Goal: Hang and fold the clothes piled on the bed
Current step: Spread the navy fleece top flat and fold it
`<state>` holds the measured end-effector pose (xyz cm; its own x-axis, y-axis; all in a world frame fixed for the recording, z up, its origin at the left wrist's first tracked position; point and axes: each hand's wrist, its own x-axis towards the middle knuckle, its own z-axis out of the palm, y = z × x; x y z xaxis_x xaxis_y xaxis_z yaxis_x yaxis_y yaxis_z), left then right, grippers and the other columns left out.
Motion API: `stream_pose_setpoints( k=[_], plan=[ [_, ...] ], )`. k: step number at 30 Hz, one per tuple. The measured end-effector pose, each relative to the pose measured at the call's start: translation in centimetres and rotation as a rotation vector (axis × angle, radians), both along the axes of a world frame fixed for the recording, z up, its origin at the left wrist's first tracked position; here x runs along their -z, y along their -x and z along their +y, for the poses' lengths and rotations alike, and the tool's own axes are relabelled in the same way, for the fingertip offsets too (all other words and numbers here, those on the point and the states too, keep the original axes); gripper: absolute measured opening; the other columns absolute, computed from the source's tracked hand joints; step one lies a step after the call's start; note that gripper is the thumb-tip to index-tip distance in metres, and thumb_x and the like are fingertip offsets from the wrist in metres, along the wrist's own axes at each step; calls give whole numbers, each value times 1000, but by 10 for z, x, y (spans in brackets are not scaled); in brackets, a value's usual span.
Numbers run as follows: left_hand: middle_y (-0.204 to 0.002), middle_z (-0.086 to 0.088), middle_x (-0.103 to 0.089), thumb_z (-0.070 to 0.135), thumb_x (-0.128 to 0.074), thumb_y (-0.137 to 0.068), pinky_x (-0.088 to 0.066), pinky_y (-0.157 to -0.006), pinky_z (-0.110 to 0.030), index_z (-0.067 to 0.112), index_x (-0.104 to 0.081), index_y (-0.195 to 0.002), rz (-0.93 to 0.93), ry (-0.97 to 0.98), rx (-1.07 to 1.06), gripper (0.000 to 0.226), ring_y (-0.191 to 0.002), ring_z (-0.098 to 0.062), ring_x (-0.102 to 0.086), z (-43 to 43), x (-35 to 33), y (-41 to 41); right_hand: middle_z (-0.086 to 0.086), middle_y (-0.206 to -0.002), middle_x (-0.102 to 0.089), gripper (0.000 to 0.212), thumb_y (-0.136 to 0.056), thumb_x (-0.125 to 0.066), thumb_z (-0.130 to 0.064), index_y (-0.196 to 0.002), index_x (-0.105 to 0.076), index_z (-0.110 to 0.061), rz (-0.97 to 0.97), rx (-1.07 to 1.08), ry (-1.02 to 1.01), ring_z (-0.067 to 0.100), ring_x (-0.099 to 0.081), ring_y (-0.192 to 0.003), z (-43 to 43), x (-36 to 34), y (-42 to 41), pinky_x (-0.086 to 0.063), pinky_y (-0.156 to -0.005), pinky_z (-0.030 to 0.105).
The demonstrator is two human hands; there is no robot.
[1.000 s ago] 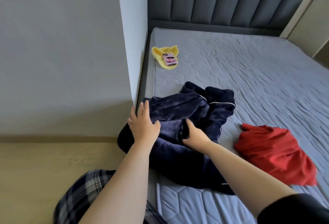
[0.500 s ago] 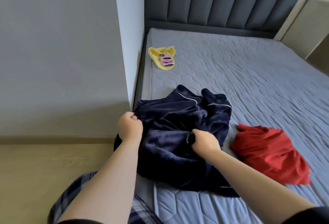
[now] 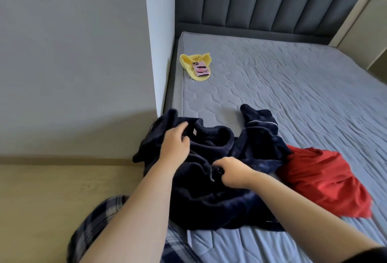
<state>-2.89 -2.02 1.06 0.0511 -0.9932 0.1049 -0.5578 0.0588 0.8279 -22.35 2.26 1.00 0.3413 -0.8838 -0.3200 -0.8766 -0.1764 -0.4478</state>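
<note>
Navy plush garment (image 3: 199, 200) lies bunched, touching smooth red cloth (image 3: 324, 179).

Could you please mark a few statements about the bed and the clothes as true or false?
1. Both the left hand and the right hand grip the dark navy fleece garment. True.
2. A crumpled red garment lies right of it on the grey quilted mattress. True.
3. The pink-cased phone lies on the red garment. False: the phone lies on a yellow cloth.
4. The navy garment hangs on a hanger. False: it lies bunched on the mattress.
</note>
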Motion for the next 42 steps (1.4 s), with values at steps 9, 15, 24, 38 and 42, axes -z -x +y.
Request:
stream_pose_setpoints(
  k=[9,15,24,38,42],
  plan=[
    [-118,-6,-61,18,-45,-92,-45,-96,-34,20,-61,-118,-361,-519,364,30,-110,-25,-56,6,17,3,0,-105,-61,32,-79,-51,-8,-107,-62,-19,-97,395,351,20,-54,-99,-64,-20,-5,-41,-78,26],
    [-95,-2,-70,17,-46,-88,-51,-84,-33,16,-71,-92,-310,-474,192,25,-92,-25,-65,4,12,3,3,-119,-60,59,-75,-57,-13,-131,-48,-26,233,89,124,25,-48,-120,-90,4,-16,-28,-108,45],
    [-158,8,-19,-15,-42,-74,-11,-115,-28,34,-42,-140,-118,-163,380,82,-146,-17,-4,-29,-1,3,8,-60,-61,32,-66,-44,5,-70,-69,-15,-156,2,-24,11,-50,-54,-66,-27,-12,-42,-54,27],
    [-79,-6,-63,10,-49,-85,-39,-58,-29,17,-62,-85,-420,99,-122,14,-75,-30,-57,-4,-92,-60,7,-80,-58,10,-87,-50,-18,-84,-56,-11,-1,119,381,28,-54,-74,-43,-100,-86,-38,-58,29],
    [-75,-5,-62,11,-52,-84,-43,-58,-30,17,-63,-81,-442,199,-250,13,-74,-30,-58,14,-165,-114,1,-67,-53,12,-85,-49,-13,-78,-58,-11,-277,160,513,24,-52,-67,-42,-166,-144,-32,-49,25]
  ],
)
